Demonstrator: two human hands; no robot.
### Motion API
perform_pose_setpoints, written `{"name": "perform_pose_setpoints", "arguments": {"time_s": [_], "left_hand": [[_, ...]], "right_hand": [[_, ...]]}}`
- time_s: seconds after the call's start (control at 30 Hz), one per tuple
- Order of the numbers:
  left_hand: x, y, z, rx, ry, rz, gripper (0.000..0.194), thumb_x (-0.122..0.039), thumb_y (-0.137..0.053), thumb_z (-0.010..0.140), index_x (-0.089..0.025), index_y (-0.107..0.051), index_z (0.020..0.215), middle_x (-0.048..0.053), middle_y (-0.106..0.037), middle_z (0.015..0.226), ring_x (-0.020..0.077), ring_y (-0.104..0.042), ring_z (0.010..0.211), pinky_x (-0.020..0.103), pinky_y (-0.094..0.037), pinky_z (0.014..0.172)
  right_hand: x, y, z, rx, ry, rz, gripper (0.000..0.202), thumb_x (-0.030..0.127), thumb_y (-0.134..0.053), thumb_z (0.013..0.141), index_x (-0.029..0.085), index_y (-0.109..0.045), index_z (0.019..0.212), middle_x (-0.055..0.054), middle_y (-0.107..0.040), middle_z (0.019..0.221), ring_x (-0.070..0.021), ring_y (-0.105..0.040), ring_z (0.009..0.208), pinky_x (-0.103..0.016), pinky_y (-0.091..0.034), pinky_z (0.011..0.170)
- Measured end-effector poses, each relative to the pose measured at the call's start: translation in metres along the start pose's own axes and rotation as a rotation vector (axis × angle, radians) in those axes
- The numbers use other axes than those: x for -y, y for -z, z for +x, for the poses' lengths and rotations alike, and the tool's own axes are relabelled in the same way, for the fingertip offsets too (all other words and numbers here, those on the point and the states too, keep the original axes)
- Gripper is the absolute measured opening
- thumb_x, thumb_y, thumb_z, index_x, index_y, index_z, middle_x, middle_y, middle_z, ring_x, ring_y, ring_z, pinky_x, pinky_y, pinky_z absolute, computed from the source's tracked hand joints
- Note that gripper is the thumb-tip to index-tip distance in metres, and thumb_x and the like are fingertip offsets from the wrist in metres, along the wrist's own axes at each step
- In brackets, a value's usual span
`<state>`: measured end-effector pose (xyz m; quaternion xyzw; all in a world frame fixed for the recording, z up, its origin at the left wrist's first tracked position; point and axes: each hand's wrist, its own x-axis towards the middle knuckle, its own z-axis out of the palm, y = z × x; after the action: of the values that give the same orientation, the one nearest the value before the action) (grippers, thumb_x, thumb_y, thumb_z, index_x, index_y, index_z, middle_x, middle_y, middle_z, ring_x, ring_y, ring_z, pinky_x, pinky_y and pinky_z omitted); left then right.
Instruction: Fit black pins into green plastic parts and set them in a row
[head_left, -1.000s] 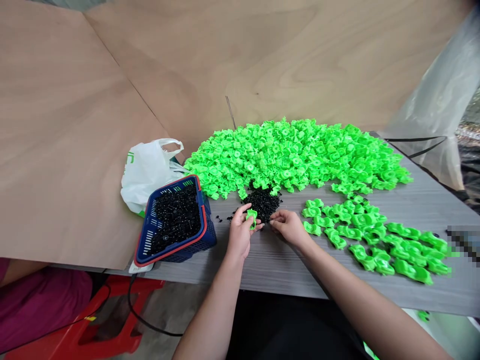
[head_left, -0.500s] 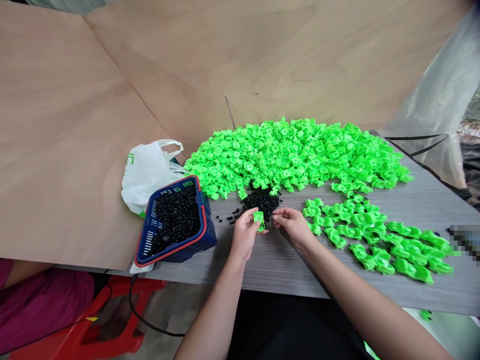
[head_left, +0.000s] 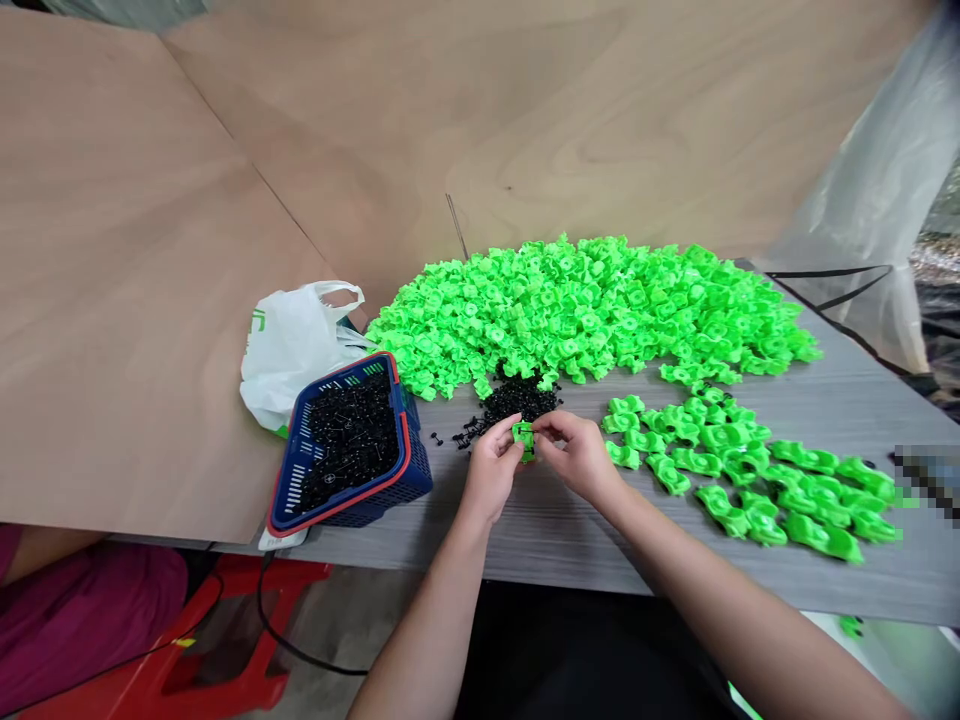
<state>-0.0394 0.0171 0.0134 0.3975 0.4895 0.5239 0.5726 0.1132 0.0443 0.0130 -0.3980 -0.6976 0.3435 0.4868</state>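
Observation:
My left hand [head_left: 491,467] is closed around a small green plastic toy car body [head_left: 523,436], its hollow side facing up. My right hand [head_left: 570,447] meets it from the right, thumb and fingers pinched on a thin black wheel axle [head_left: 529,431] that lies across the hollow. Whether the axle is seated cannot be made out. Just beyond the hands is a small heap of black wheel axles [head_left: 517,398]. Several green car bodies [head_left: 694,462] lie spread to the right of my right hand.
A large pile of green car bodies [head_left: 592,305] covers the back of the grey table [head_left: 570,540]. At left stands a blue basket [head_left: 416,465] of black wheel axles, with a white plastic bag [head_left: 289,345] behind it. A red stool [head_left: 247,640] and another person's sleeve [head_left: 90,620] are lower left.
My right hand has moved left to the green car body, bringing the black axle onto it. My left hand keeps its hold, shifted only slightly.

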Motion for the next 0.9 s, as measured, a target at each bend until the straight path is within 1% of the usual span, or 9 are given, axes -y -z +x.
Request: {"name": "perform_pose_setpoints", "arguments": {"time_s": [0.07,0.13,0.3,0.47,0.67,0.8,0.9], "left_hand": [[-0.0007,-0.0001,-0.0005,0.006,-0.011,0.029,0.052,-0.027,-0.072,0.078,-0.02,-0.061,0.129,0.012,-0.069,0.116,0.0205,-0.067,0.094,0.027,-0.055,0.072],[-0.0014,0.0,-0.0009,0.014,-0.022,0.047,0.051,-0.027,-0.071,0.079,-0.02,-0.062,0.129,0.013,-0.069,0.117,0.0208,-0.067,0.094,0.027,-0.054,0.071],[-0.0017,0.0014,-0.0011,0.004,-0.032,0.095,0.045,-0.029,-0.069,0.081,-0.02,-0.064,0.125,0.013,-0.068,0.119,0.0198,-0.066,0.093,0.024,-0.054,0.066],[-0.0011,0.0015,-0.0009,0.0,-0.033,0.092,0.042,-0.031,-0.068,0.082,-0.02,-0.064,0.122,0.012,-0.068,0.115,0.0171,-0.065,0.086,0.022,-0.053,0.063],[-0.0003,0.0017,0.0005,-0.046,-0.047,0.119,0.04,-0.042,-0.066,0.084,-0.019,-0.067,0.116,0.011,-0.069,0.109,0.0163,-0.064,0.081,0.021,-0.053,0.056],[0.0013,0.0019,0.0024,-0.077,-0.056,0.099,0.039,-0.041,-0.068,0.082,-0.018,-0.068,0.114,0.01,-0.07,0.105,0.0152,-0.063,0.078,0.021,-0.053,0.055],[0.0021,0.0012,0.0033,-0.08,-0.062,0.083,0.039,-0.039,-0.07,0.081,-0.017,-0.068,0.112,0.01,-0.071,0.102,0.0148,-0.063,0.076,0.021,-0.053,0.055]], "right_hand": [[0.0015,0.0002,0.0004,0.023,0.089,-0.114,0.017,0.011,-0.056,0.083,0.02,-0.068,0.09,-0.003,-0.067,0.082,-0.0162,-0.06,0.073,-0.027,-0.047,0.071],[0.0022,0.0002,0.001,0.045,0.136,-0.188,0.021,0.008,-0.055,0.082,0.021,-0.069,0.092,-0.004,-0.067,0.084,-0.0167,-0.061,0.075,-0.027,-0.046,0.072],[0.0007,-0.0011,0.0012,0.064,0.157,-0.275,0.023,0.006,-0.054,0.084,0.02,-0.069,0.094,-0.005,-0.067,0.09,-0.0173,-0.061,0.078,-0.027,-0.047,0.073],[-0.0003,-0.0017,0.0,0.057,0.16,-0.289,0.023,0.007,-0.054,0.085,0.021,-0.069,0.095,-0.005,-0.067,0.09,-0.0171,-0.062,0.078,-0.027,-0.047,0.074],[0.0017,-0.0025,-0.0017,0.057,0.161,-0.27,0.023,0.007,-0.054,0.086,0.021,-0.069,0.095,-0.005,-0.067,0.09,-0.0169,-0.062,0.079,-0.027,-0.047,0.074],[0.003,-0.005,-0.003,0.035,0.154,-0.24,0.023,0.007,-0.054,0.084,0.021,-0.069,0.094,-0.005,-0.067,0.089,-0.0171,-0.062,0.079,-0.028,-0.048,0.074],[0.0013,-0.0079,-0.0051,-0.022,0.122,-0.182,0.021,0.008,-0.056,0.083,0.021,-0.068,0.094,-0.004,-0.067,0.085,-0.0169,-0.062,0.077,-0.028,-0.049,0.073]]}}
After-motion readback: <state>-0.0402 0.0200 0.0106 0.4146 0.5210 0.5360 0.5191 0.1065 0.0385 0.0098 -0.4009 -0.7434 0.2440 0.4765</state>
